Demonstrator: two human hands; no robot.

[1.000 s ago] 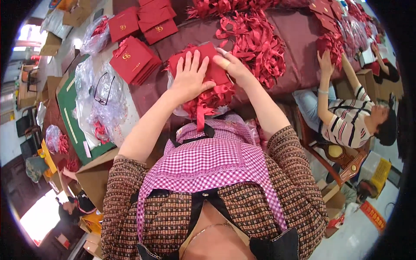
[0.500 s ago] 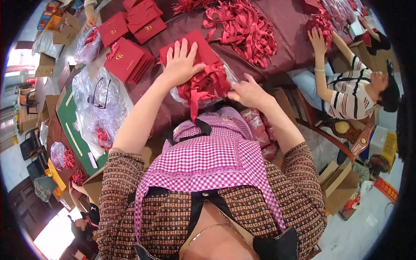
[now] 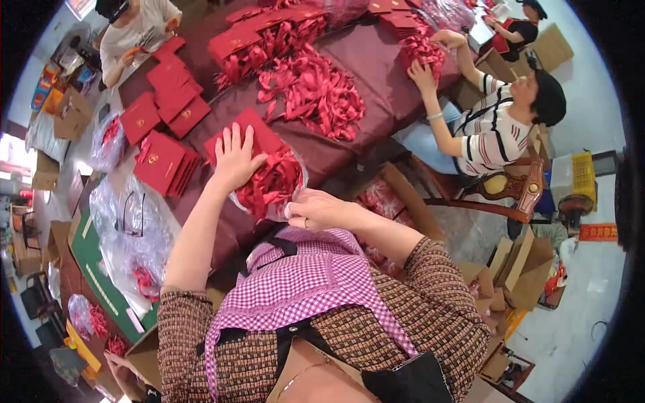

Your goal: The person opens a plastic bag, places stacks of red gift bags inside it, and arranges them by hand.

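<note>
My left hand (image 3: 235, 158) lies flat with its fingers spread on a stack of red paper bags (image 3: 263, 136) at the near table edge. A bunch of red ribbons (image 3: 270, 180) spills from the stack, below and to the right of that hand. A clear plastic bag (image 3: 300, 168) wraps round the ribbon end. My right hand (image 3: 324, 209) is closed at the plastic's near right edge, thumb and fingers pinching it close to the ribbons. Left of my left hand lies another stack of red paper bags (image 3: 164, 164) with a gold emblem.
A pile of loose red ribbons (image 3: 312, 97) lies on the dark red tablecloth (image 3: 359, 64). Clear plastic bags (image 3: 117, 221) and eyeglasses (image 3: 134, 213) are at the left. One co-worker (image 3: 497, 127) sits right, handling red ribbons; another person (image 3: 138, 33) works at the far left.
The view has shifted, bringing in more of the far table. My right hand has moved in beneath the ribbons at the plastic's edge; a ribbon that hung toward the apron no longer shows there.
</note>
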